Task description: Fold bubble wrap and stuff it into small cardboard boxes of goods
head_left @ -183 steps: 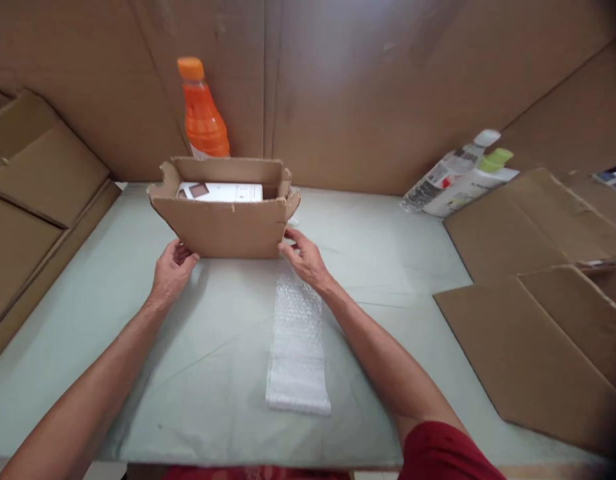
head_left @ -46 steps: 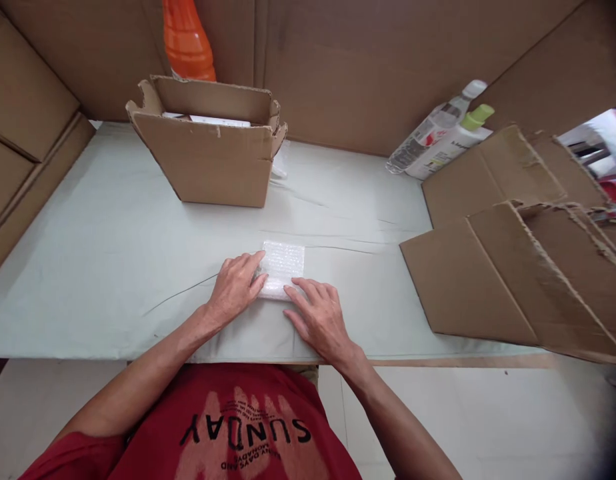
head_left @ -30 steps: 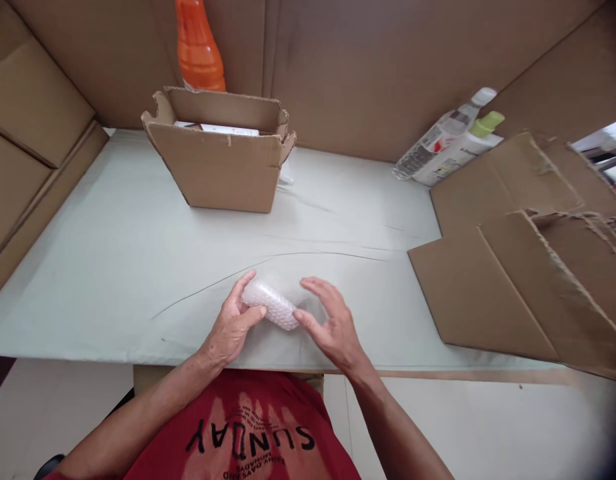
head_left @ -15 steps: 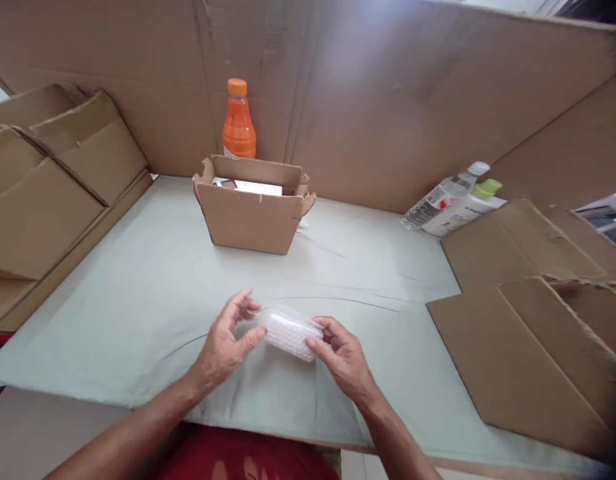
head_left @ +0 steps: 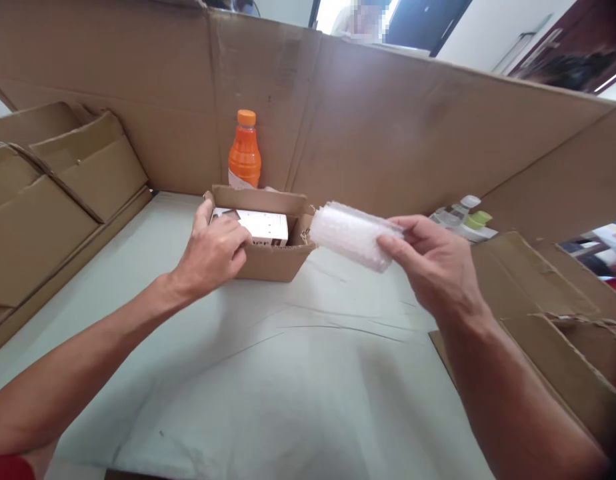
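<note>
My right hand pinches one end of a rolled piece of bubble wrap, raised above the table just right of a small cardboard box. The roll lies nearly level, its free end pointing at the box's right corner. At the box's left end, my left hand is closed over the rim and near wall, some fingertips hidden. Inside the box lies a white printed carton, partly covered by my left hand.
Behind the box stands an orange bottle. A clear bottle and a green-capped container are at the back right. Folded cardboard lies on the left and right. A tall cardboard wall closes the back; a person is beyond it.
Both hands have moved forward from the table's front. My left hand has left the bubble wrap and taken hold of the box, which now tilts toward me. My right hand has lifted the roll.
</note>
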`<state>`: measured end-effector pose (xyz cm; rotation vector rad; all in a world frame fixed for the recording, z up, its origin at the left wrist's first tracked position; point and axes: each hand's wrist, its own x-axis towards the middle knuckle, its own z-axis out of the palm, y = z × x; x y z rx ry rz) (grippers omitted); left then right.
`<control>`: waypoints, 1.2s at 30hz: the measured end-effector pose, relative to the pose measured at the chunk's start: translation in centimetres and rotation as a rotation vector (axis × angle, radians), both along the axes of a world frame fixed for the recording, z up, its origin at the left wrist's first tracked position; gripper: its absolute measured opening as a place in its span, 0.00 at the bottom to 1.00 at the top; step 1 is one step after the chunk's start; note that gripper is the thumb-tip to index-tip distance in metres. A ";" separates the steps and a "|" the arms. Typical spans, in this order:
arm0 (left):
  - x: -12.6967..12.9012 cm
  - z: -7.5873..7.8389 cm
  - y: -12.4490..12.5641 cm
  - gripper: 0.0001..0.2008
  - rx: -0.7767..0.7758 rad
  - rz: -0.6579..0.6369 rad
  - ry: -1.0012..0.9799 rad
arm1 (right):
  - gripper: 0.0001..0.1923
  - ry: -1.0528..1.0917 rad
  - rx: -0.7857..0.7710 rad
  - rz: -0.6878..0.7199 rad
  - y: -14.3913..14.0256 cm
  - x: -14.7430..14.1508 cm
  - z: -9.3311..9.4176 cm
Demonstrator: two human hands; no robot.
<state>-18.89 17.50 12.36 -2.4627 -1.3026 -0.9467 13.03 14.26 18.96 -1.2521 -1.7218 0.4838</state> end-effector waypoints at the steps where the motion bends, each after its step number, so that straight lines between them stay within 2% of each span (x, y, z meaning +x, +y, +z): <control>1: 0.0 0.0 -1.4 0.11 0.013 -0.010 0.006 | 0.12 -0.086 0.024 0.015 0.7 -0.3 1.1; 4: 0.0 0.4 -5.6 0.12 0.001 -0.032 0.028 | 0.10 -0.384 0.031 0.109 2.1 -1.8 3.3; 8: -0.2 0.8 -8.9 0.12 -0.021 -0.084 0.096 | 0.09 -0.793 -0.118 0.166 3.0 -4.9 3.8; 11: -0.1 0.9 -9.5 0.12 0.008 -0.106 0.134 | 0.13 -1.028 -0.196 0.064 3.4 -7.7 3.7; 13: 0.0 0.9 -9.4 0.12 0.026 -0.117 0.130 | 0.11 -1.104 -0.204 0.020 3.5 -9.0 4.0; 16: 0.1 1.0 -9.4 0.12 0.036 -0.124 0.112 | 0.06 -1.140 -0.278 0.084 3.5 -9.6 5.1; 20: 0.0 1.0 -9.4 0.11 0.042 -0.128 0.122 | 0.05 -1.215 -0.456 0.151 4.1 -9.4 5.7; 22: 0.0 1.0 -9.3 0.11 0.048 -0.126 0.123 | 0.06 -1.242 -0.464 0.155 4.8 -9.7 5.1; 25: 0.0 1.0 -9.0 0.10 0.060 -0.121 0.124 | 0.08 -1.276 -0.423 0.078 5.8 -11.0 3.4; 28: 0.1 1.0 -8.9 0.10 0.058 -0.122 0.112 | 0.11 -1.249 -0.370 0.081 5.9 -12.0 1.7; 30: 0.0 1.0 -9.0 0.10 0.061 -0.124 0.112 | 0.11 -1.221 -0.338 0.073 5.5 -12.0 1.0; 34: -0.1 0.9 -9.0 0.10 0.067 -0.125 0.118 | 0.08 -1.166 -0.409 0.153 4.6 -11.0 -0.2; 36: -0.1 0.7 -8.9 0.10 0.074 -0.120 0.123 | 0.09 -1.149 -0.387 0.151 4.6 -11.0 -1.2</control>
